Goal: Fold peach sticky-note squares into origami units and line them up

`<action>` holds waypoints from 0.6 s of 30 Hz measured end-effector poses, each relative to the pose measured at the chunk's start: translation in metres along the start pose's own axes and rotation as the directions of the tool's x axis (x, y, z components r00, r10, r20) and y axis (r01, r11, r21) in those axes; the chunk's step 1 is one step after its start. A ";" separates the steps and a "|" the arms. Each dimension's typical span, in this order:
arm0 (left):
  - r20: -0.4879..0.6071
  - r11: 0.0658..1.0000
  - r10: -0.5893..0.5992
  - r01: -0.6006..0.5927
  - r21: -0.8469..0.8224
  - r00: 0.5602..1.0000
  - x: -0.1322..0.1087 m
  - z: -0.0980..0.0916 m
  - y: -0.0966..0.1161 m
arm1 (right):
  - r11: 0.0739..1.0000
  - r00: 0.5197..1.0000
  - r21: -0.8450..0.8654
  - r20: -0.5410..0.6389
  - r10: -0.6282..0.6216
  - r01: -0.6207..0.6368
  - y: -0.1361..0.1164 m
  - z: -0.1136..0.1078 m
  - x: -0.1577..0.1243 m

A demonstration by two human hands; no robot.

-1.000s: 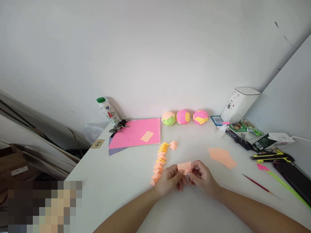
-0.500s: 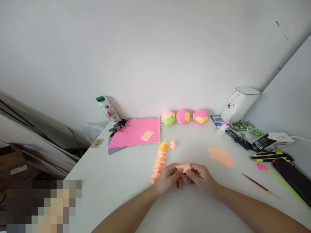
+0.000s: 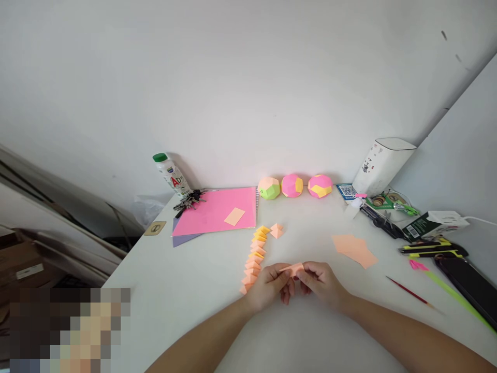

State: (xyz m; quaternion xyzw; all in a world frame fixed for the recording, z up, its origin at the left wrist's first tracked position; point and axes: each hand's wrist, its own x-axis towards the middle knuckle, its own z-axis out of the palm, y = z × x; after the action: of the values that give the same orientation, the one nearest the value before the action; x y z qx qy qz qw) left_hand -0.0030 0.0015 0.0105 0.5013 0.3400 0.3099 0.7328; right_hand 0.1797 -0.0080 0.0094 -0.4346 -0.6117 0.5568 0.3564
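Both hands meet low over the white table [image 3: 186, 290]. My left hand [image 3: 267, 287] and my right hand [image 3: 320, 282] pinch the two ends of a small peach paper piece [image 3: 294, 268], which lies nearly flat and folded between the fingertips. Just left of my left hand runs a row of several folded peach and yellow paper units [image 3: 255, 256]. A single folded peach unit [image 3: 276, 231] lies a little farther back.
A pink sheet [image 3: 215, 211] with a peach slip [image 3: 234, 216] lies at the back left, beside keys [image 3: 188, 201] and a bottle [image 3: 171, 176]. Three paper balls [image 3: 292, 186] line the wall. Loose peach sheets [image 3: 355, 250], a red pencil [image 3: 411, 295], cutters [image 3: 430, 250] and boxes lie right.
The peach paper has been folded down from a raised flat rectangle to a narrow, nearly flat piece. Both hands have sunk slightly toward the table.
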 end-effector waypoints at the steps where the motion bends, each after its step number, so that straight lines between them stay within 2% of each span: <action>1: -0.002 1.000 -0.001 0.001 0.000 1.000 0.000 0.000 0.000 | 1.000 1.000 -0.003 -0.001 0.003 -0.003 0.000 0.000 0.000; 18: 0.017 0.997 -0.004 0.003 0.077 1.000 0.000 0.003 0.003 | 1.000 1.000 0.007 -0.004 -0.021 0.021 -0.005 0.000 -0.001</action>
State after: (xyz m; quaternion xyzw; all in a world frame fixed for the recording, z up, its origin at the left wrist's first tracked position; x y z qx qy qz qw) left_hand -0.0013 0.0006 0.0141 0.5314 0.3463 0.2908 0.7163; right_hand 0.1791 -0.0091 0.0145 -0.4279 -0.6138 0.5541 0.3649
